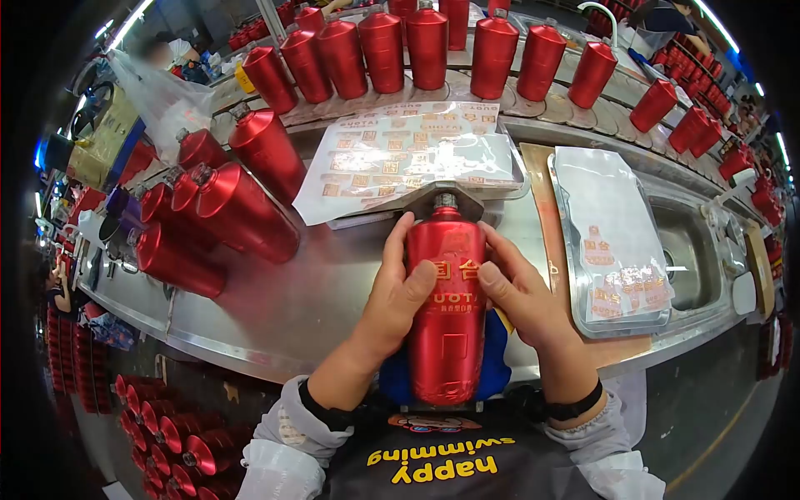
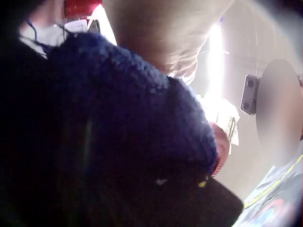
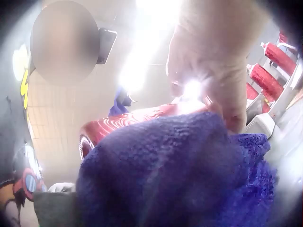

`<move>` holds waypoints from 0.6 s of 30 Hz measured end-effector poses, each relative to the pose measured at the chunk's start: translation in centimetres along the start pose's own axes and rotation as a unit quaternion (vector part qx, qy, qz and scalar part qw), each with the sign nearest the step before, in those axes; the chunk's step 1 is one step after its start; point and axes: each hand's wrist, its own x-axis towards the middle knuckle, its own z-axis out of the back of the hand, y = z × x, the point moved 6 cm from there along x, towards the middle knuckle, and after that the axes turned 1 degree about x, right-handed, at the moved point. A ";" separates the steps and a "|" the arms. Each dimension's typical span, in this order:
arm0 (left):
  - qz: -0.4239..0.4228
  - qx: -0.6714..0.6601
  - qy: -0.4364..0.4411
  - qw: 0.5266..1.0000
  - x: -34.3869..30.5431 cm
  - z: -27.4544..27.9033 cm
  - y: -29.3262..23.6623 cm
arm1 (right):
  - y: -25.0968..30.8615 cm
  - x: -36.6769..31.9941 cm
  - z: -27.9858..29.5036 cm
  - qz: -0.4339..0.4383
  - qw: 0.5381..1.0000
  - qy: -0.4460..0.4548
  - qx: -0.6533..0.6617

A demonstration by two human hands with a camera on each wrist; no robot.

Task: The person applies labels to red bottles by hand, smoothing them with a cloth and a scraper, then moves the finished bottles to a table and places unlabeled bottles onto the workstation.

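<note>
A glossy red bottle (image 1: 448, 342) with gold lettering and a dark neck is held between both hands at the worktop's near edge, its neck pointing away from me. My left hand (image 1: 392, 296) grips its left side, thumb on the front below the shoulder. On the opposite side my right hand (image 1: 533, 300) grips it the same way, its thumb beside the gold characters. A blue cloth (image 1: 497, 360) shows behind the bottle's lower part. That towel-like cloth (image 3: 161, 175) covers much of the right wrist view, with the bottle's base (image 3: 87, 144) above it. Fingers behind the bottle are hidden.
Several red bottles (image 1: 242, 208) stand on the left of the steel worktop (image 1: 275, 325). Beyond the bottle lies a stack of printed sheets (image 1: 358, 162). A tray with white sheets (image 1: 612, 242) sits right, beside a sink (image 1: 696, 250). More bottles line the curved conveyor (image 1: 450, 92).
</note>
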 end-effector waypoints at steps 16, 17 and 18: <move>-0.034 0.078 0.022 0.996 -0.7 -0.4 -0.3 | -0.1 -0.7 -0.3 0.056 0.997 0.051 -0.028; -0.035 0.052 0.024 0.998 -0.7 -0.2 0.0 | -0.1 -0.6 -0.2 0.057 0.997 0.051 -0.033; -0.035 0.026 0.026 0.999 -0.7 0.0 0.1 | -0.2 -0.5 -0.1 0.058 0.996 0.052 -0.038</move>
